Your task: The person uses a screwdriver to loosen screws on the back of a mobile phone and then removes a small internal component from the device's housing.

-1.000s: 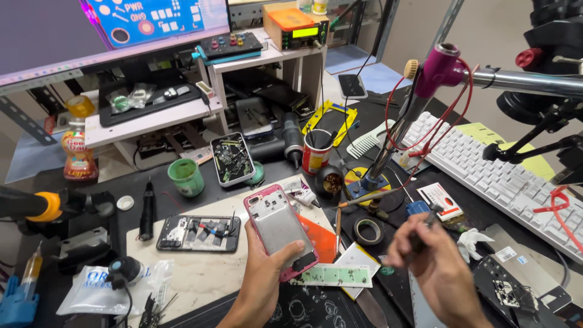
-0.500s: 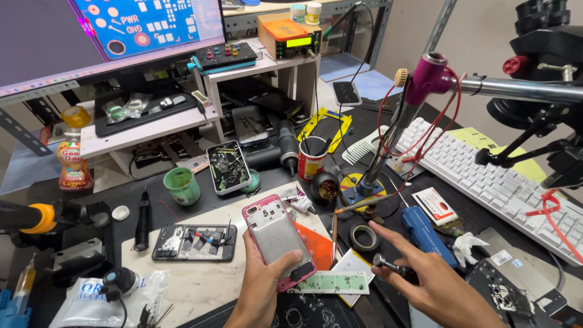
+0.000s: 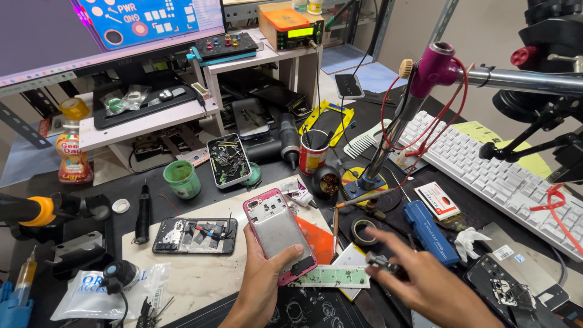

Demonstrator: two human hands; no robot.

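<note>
The left hand [image 3: 262,280] rises from the near edge of the bench and grips an opened pink-framed phone chassis [image 3: 279,234], fingers wrapped round its right edge and thumb against the left, the bare metal inner side facing up; the chassis is held just above a pale work mat [image 3: 200,279]. The right hand [image 3: 425,280] is blurred, reaching left over the black mat, its fingers pinched together on a small dark metal part [image 3: 378,262] that cannot be identified further. Between the two hands lies a narrow green circuit strip [image 3: 331,277], and an orange triangular pry card [image 3: 317,237] sits just beside the chassis. To the left on the pale mat rests a second dismantled phone [image 3: 194,235] with its boards exposed, and a black pen-shaped tool [image 3: 143,212] lies beside it. Near the right hand are a roll of black tape [image 3: 363,229], a blue rectangular case [image 3: 430,232] and a small white and red box [image 3: 438,200]. Further back stand a green cup [image 3: 181,179], a phone-shaped tray of small parts [image 3: 228,161] and a red and white can holding tools [image 3: 313,153]. A white keyboard [image 3: 486,173] runs along the right side. A magenta-headed stand arm [image 3: 432,68] crosses above it. At the far edge are a monitor [image 3: 121,24] and a bench power supply [image 3: 290,27].
</note>
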